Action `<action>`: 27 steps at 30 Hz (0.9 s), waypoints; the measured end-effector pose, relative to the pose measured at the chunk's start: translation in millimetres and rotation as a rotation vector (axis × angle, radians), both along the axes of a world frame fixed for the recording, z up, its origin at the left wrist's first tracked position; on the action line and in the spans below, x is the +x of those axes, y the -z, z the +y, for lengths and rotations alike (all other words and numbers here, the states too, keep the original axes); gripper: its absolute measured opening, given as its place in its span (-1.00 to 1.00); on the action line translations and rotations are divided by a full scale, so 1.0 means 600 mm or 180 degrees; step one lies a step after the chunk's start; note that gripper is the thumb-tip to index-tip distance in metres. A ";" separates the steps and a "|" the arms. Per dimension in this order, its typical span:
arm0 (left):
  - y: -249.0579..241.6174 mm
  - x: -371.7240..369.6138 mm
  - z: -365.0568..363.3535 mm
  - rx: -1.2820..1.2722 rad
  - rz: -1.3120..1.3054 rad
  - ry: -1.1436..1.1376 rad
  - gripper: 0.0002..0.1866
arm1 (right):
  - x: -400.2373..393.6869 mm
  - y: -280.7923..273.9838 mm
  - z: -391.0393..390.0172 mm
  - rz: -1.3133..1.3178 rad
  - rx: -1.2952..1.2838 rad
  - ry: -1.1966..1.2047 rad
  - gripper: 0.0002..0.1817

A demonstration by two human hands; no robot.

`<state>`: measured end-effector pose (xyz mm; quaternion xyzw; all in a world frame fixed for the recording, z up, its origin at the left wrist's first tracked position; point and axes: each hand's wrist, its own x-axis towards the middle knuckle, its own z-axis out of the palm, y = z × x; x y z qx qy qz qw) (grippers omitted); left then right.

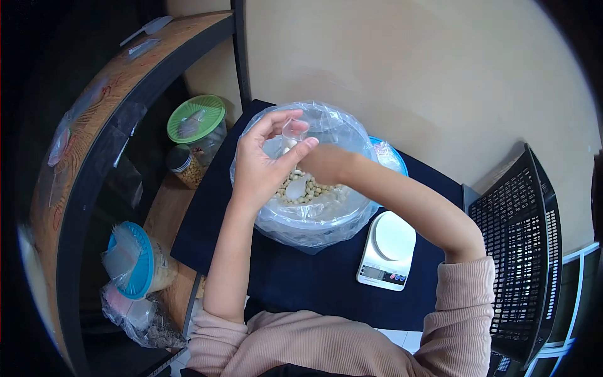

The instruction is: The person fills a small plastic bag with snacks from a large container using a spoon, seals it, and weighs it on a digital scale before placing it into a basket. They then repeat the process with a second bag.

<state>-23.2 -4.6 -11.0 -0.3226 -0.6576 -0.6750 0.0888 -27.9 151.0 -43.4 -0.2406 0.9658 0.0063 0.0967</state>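
Note:
My left hand [264, 147] is closed around the mouth of a small clear plastic bag [294, 129], with a few pale pieces visible near its lower part. My right hand [326, 164] is smeared by motion just right of that bag, over a large tub lined with clear plastic [295, 232]; its fingers cannot be made out. Inside the liner lies a heap of pale, round, nut-like pieces [323, 191]. On the heap rests a whitish translucent piece, perhaps a scoop [295, 188].
A white digital kitchen scale [392, 242] sits on the dark cloth [282, 279] at right. Behind the tub is a blue-rimmed container [392, 157]. A black basket [518, 251] stands far right. Left are a shelf [151, 56], a green-lidded container [198, 119], a jar [184, 166] and a blue-lidded container [135, 261].

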 end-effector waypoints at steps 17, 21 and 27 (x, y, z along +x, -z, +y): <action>0.003 -0.007 -0.002 0.0493 -0.0363 -0.0030 -0.56 | 0.036 -0.094 0.055 -0.0909 -0.1685 -0.0146 -0.82; 0.003 -0.006 -0.002 0.0474 -0.0413 -0.0061 -0.57 | 0.057 -0.122 0.078 -0.0631 -0.1628 0.0051 -0.85; 0.000 -0.003 0.001 -0.0018 -0.0136 -0.0195 -0.56 | 0.089 -0.183 0.117 -0.0358 -0.1394 0.0401 -0.84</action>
